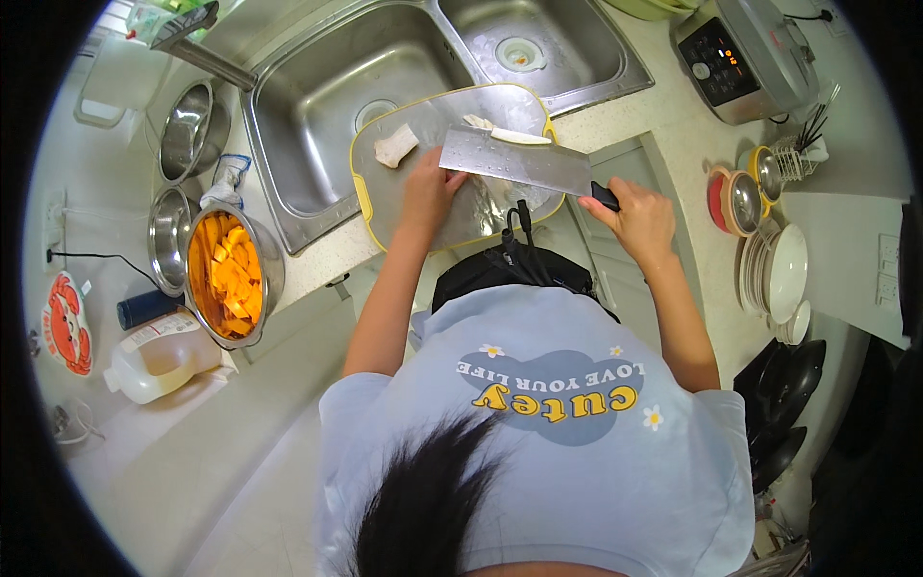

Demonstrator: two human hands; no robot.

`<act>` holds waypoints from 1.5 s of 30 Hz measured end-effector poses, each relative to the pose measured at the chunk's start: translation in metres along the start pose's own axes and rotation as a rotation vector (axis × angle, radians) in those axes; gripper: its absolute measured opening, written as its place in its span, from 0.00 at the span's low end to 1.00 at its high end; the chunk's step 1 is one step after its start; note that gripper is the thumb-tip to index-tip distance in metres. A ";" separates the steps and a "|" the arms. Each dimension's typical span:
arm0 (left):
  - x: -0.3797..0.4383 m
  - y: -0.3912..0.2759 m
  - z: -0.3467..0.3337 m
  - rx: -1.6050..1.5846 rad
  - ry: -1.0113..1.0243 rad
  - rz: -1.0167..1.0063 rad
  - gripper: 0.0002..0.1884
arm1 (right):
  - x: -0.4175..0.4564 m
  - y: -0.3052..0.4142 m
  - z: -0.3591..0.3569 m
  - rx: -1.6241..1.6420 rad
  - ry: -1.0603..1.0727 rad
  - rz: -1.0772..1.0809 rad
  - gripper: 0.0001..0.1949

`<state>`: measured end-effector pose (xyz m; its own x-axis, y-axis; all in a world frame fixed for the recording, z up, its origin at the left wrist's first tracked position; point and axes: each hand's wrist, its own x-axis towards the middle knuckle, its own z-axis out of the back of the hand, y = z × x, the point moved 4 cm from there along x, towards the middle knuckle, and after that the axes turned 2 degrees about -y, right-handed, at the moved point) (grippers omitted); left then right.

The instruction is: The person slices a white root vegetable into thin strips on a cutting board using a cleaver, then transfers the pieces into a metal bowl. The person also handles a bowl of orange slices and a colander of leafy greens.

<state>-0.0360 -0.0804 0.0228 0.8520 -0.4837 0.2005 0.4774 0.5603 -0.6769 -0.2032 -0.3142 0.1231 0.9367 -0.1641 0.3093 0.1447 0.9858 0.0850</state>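
My right hand (638,220) grips the black handle of a cleaver (515,162), whose wet, broad blade reaches left over a translucent cutting board (433,209) with a yellow rim. Against the board, at the blade's left end, rests my left hand (430,187); the blade partly hides its fingers, so I cannot tell whether they hold anything. A pale chunk of food (396,146) lies just beyond that hand. Along the blade's far edge shows a long whitish strip (520,136), with small pale pieces (476,121) beside it. More pale food is partly visible on the near side.
The board overhangs a double stainless-steel sink (346,65). Left on the counter stand a steel pot of cut orange pieces (236,267), steel bowls (186,133) and a plastic jug (166,357). To the right are an electric cooker (746,61), stacked plates (786,274) and black pans (782,389).
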 end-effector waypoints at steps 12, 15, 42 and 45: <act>0.036 -0.066 0.056 0.034 0.109 -0.426 0.08 | 0.004 0.010 0.002 -0.039 -0.011 0.114 0.28; 0.048 -0.072 0.031 0.153 0.305 -0.561 0.07 | 0.007 0.013 0.000 -0.061 -0.010 0.153 0.28; -0.007 0.026 0.095 -0.208 0.355 0.184 0.15 | -0.023 0.015 -0.005 0.538 0.158 -0.468 0.22; -0.019 0.032 0.080 -0.584 0.655 0.516 0.17 | -0.004 0.035 -0.017 0.620 0.228 -0.434 0.23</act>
<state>-0.0196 0.0006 0.0538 0.5550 -0.6473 -0.5225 -0.2443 0.4735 -0.8462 -0.1963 -0.2783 0.1084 0.8892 -0.4525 -0.0683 0.3709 0.6252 0.6867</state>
